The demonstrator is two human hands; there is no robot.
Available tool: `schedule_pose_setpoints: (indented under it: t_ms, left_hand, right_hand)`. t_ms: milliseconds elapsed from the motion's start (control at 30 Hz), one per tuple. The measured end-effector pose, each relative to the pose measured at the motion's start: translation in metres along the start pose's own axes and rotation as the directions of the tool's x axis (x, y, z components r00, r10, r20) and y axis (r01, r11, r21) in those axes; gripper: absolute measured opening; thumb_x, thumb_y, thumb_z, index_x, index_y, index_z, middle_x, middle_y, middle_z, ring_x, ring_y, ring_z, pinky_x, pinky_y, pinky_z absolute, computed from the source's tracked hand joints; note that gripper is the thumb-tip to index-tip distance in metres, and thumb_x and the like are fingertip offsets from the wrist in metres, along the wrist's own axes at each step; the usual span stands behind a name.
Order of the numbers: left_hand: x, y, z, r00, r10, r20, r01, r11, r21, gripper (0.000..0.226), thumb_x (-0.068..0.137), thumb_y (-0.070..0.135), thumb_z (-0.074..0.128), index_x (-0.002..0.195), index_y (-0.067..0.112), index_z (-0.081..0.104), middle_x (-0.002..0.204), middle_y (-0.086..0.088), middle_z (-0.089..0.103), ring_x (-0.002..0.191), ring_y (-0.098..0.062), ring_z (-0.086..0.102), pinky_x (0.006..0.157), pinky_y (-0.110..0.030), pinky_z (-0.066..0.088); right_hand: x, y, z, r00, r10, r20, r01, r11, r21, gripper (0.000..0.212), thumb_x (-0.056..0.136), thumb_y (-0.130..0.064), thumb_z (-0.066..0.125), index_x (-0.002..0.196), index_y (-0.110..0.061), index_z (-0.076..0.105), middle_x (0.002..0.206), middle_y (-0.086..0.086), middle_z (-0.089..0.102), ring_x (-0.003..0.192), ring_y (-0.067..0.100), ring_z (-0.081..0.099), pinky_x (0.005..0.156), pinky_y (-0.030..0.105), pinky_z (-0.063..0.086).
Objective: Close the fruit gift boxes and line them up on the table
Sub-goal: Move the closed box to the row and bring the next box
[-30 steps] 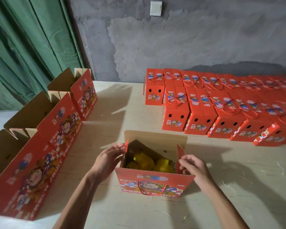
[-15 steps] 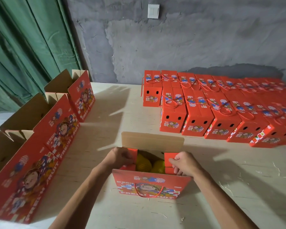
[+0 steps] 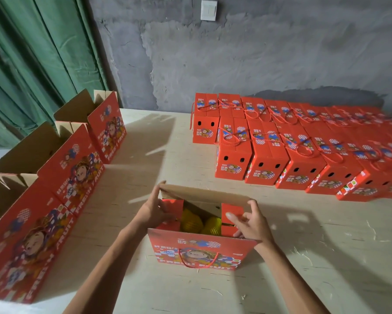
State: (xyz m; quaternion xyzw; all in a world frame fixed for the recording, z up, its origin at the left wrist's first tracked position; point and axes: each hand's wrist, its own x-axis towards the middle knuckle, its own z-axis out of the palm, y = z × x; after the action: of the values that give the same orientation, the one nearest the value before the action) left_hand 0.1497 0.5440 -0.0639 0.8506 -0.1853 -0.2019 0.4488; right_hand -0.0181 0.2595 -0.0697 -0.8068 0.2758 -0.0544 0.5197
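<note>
Folding far flap [image 3: 204,197] of open gift box [image 3: 197,252] | left hand [image 3: 153,211] grip pinching flap corner | right hand [image 3: 250,223] grip curled on flap edge | desk [image 3: 145,286]

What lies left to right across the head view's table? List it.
Open boxes → left hand → fruit in the box being closed → right hand → closed boxes.
</note>
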Motion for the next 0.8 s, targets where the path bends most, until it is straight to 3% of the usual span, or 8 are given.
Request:
schedule_pose_setpoints:
  t_ms: [100,233,367,467,567,633,700,800]
  left_hand:
    - [-0.007,-0.008,0.003,0.998,0.005,-0.056,-0.010,0.996,-0.084,0.057,0.072,0.002,0.090,0.115,0.018,0.056,0.074,-0.002,0.072,0.061,-0.018,0.066,0.059,-0.036,0.059]
    - [-0.026,-0.017,0.001,0.998,0.021,-0.067,-0.037,0.970,-0.241,0.053,0.070,0.053,0.089,0.115,0.035,0.068,0.097,0.011,0.077,0.085,-0.008,0.074,0.075,-0.022,0.059]
    - [-0.035,-0.016,0.001,0.988,0.155,-0.018,-0.155,0.971,-0.182,0.053,0.076,0.077,0.070,0.119,0.046,0.073,0.115,0.015,0.074,0.102,-0.005,0.071,0.086,-0.024,0.057]
    - [-0.032,-0.019,-0.003,0.979,0.201,0.016,-0.201,0.979,-0.026,0.073,0.066,0.087,0.068,0.121,0.040,0.074,0.114,0.009,0.070,0.095,0.002,0.066,0.080,-0.018,0.051]
    - [-0.024,-0.023,-0.008,0.977,0.209,0.032,-0.211,0.971,0.114,0.072,0.066,0.082,0.075,0.123,0.038,0.073,0.106,0.007,0.067,0.090,-0.004,0.067,0.078,-0.027,0.057]
    - [-0.018,-0.028,-0.011,0.956,0.294,0.014,-0.288,0.924,0.249,0.067,0.069,0.080,0.075,0.123,0.041,0.072,0.108,0.009,0.063,0.096,-0.005,0.062,0.083,-0.030,0.055]
    - [-0.011,-0.031,-0.013,0.928,0.373,-0.002,-0.348,0.870,0.349,0.068,0.067,0.080,0.076,0.123,0.042,0.070,0.126,0.006,0.058,0.114,-0.009,0.055,0.095,-0.031,0.046]
    - [0.004,-0.028,-0.016,0.933,0.327,0.151,-0.360,0.855,0.374,0.087,0.068,0.081,0.075,0.139,0.034,0.061,0.156,0.001,0.047,0.142,-0.016,0.043,0.115,-0.046,0.040]
  right_hand:
    - [-0.006,-0.003,-0.003,0.997,0.072,-0.005,-0.068,0.962,0.265,0.068,0.076,-0.080,0.066,0.110,-0.023,0.053,0.075,0.013,0.071,0.058,0.035,0.073,0.046,0.032,0.057]
    - [-0.014,0.004,-0.005,1.000,0.007,-0.012,-0.002,0.928,0.373,0.052,0.075,-0.056,0.078,0.105,-0.016,0.064,0.078,0.015,0.068,0.055,0.034,0.069,0.045,0.031,0.055]
    - [-0.017,0.025,-0.006,0.991,-0.119,-0.062,0.124,0.988,0.088,0.044,0.075,-0.049,0.083,0.112,-0.025,0.074,0.077,-0.013,0.068,0.066,0.008,0.062,0.063,0.023,0.049]
    - [-0.016,0.035,-0.012,0.973,-0.229,-0.012,0.225,0.961,-0.161,0.062,0.072,-0.073,0.075,0.120,-0.033,0.071,0.082,-0.020,0.057,0.076,-0.003,0.054,0.066,0.017,0.045]
    - [-0.011,0.040,-0.018,0.950,-0.309,0.042,0.297,0.853,-0.430,0.070,0.073,-0.089,0.057,0.122,-0.040,0.067,0.124,-0.018,0.051,0.111,-0.003,0.050,0.088,0.030,0.049]
    - [-0.003,0.036,-0.022,0.925,-0.368,0.096,0.369,0.808,-0.459,0.065,0.077,-0.084,0.059,0.119,-0.035,0.069,0.153,-0.017,0.039,0.135,0.003,0.039,0.104,0.034,0.041]
    - [0.005,0.029,-0.024,0.904,-0.379,0.198,0.428,0.783,-0.452,0.062,0.080,-0.080,0.062,0.120,-0.033,0.067,0.159,-0.018,0.037,0.144,0.004,0.034,0.115,0.037,0.035]
    - [0.013,0.023,-0.028,0.899,-0.325,0.293,0.431,0.774,-0.464,0.077,0.080,-0.080,0.062,0.141,-0.034,0.058,0.160,-0.020,0.036,0.148,0.001,0.030,0.122,0.034,0.029]
